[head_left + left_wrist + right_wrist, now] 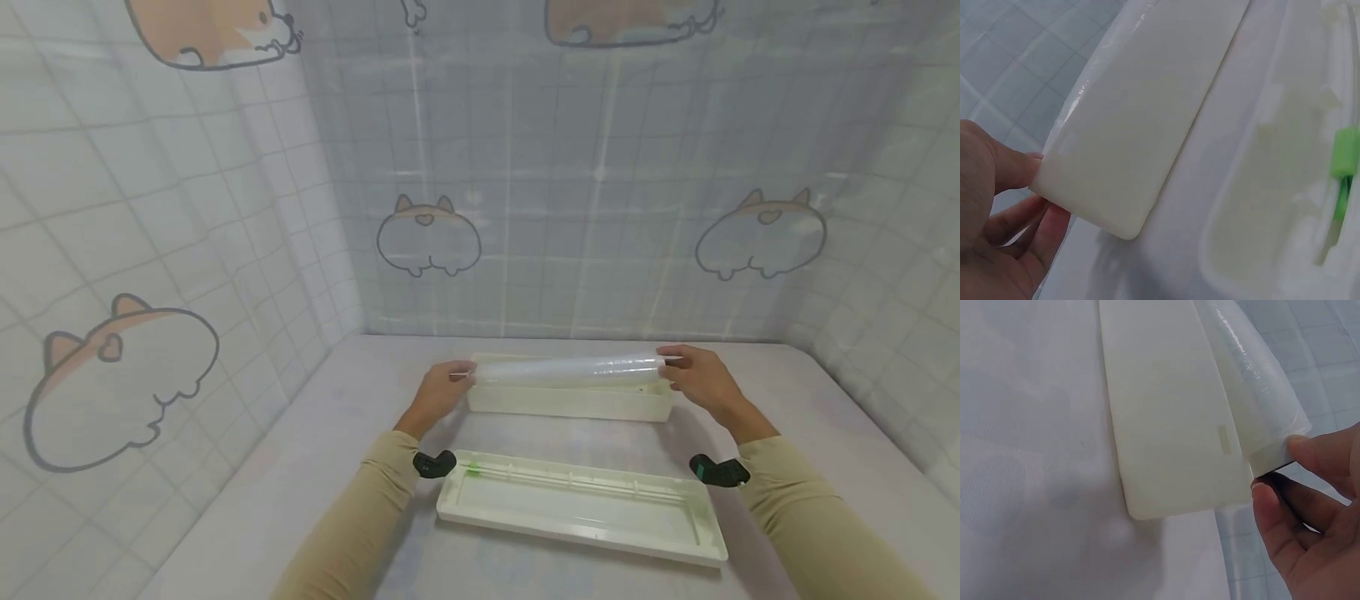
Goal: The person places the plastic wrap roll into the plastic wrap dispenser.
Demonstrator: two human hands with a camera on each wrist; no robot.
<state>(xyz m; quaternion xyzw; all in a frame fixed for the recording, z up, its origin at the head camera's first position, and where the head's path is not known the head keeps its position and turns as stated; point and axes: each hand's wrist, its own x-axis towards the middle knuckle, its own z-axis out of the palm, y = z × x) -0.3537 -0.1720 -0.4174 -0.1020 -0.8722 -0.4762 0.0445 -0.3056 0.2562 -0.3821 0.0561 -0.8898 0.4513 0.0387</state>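
Observation:
A roll of clear cling film (pixel 566 367) lies slightly tilted over the long cream box (pixel 570 404), its right end raised above the rim. My left hand (pixel 438 390) holds the roll's left end at the box's corner; in the left wrist view the box wall (pixel 1129 119) hides most of that grip. The right hand (pixel 705 382) pinches the other end between thumb and fingers, and the film (pixel 1260 375) shows wrinkled and shiny in the right wrist view. Nearer to me lies the cream lid (pixel 555 502), inner side up, with a green slide cutter (pixel 1345 153) on its rail.
A pale cloth (pixel 315 500) covers the table. Behind and at both sides stand grid-patterned sheets (pixel 525 250) with cartoon dogs. Black wrist devices (pixel 720 471) sit close to the lid's far corners.

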